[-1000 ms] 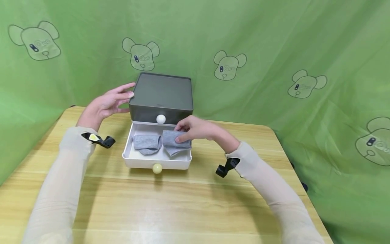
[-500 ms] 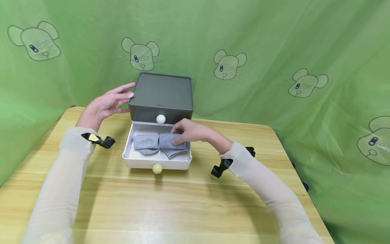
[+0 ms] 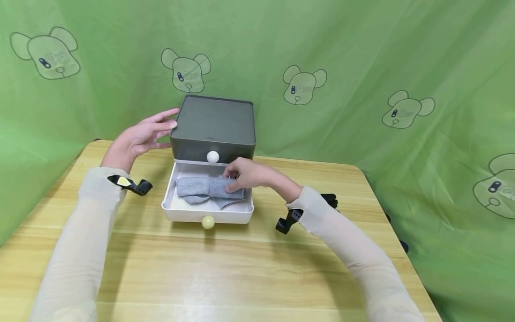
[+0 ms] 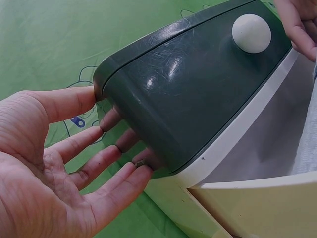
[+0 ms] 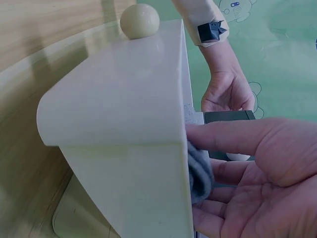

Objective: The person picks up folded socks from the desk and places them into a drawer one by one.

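Box of dark gray tops a pulled-out white drawer. The left hand, fingers spread, touches the box's side; the right hand pinches the right cloth in the drawer, now touching the left cloth, the gap gone.

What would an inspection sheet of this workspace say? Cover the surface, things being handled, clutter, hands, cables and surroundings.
Surface: wood-grain table, bearing a dark-topped box.
Things: white drawer pulled out below the box's dark part; left cloth and right cloth, both grey and folded, side by side inside.
Clutter: nothing seen.
Hands: left hand touches the box's left side; right hand pinches the right cloth.
Cables: nothing seen.
Surroundings: green curtain behind the table.
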A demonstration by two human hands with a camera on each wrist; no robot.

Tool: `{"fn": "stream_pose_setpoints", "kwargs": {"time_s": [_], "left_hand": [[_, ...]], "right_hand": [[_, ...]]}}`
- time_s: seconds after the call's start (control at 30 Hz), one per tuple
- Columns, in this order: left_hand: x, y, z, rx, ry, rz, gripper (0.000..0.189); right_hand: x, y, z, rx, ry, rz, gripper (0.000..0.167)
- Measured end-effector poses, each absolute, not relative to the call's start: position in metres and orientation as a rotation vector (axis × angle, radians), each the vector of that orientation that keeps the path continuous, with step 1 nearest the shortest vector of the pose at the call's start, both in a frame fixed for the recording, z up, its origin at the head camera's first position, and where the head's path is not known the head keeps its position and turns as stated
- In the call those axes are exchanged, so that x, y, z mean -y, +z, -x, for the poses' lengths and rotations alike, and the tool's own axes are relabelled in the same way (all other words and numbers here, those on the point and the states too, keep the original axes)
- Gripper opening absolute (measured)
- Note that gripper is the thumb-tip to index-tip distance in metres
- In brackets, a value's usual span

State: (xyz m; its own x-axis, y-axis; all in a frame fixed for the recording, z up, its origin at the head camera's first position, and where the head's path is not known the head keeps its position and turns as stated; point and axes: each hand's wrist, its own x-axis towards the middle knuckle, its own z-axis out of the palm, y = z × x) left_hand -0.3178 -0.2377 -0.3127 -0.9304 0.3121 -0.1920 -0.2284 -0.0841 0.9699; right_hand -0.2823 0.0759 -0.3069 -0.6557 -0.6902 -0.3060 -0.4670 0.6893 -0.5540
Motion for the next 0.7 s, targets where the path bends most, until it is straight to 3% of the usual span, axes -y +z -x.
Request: {"fn": "stream_pose_setpoints", "kwargs": {"time_s": [0.7], "left_hand": [[0.238, -0.3138, 0.318, -1.828, 2.086, -0.087, 0.072]], "right_hand": [[-0.068, -0.314, 0.2822, -2.594, -0.215, 0.982, 0.031]]}}
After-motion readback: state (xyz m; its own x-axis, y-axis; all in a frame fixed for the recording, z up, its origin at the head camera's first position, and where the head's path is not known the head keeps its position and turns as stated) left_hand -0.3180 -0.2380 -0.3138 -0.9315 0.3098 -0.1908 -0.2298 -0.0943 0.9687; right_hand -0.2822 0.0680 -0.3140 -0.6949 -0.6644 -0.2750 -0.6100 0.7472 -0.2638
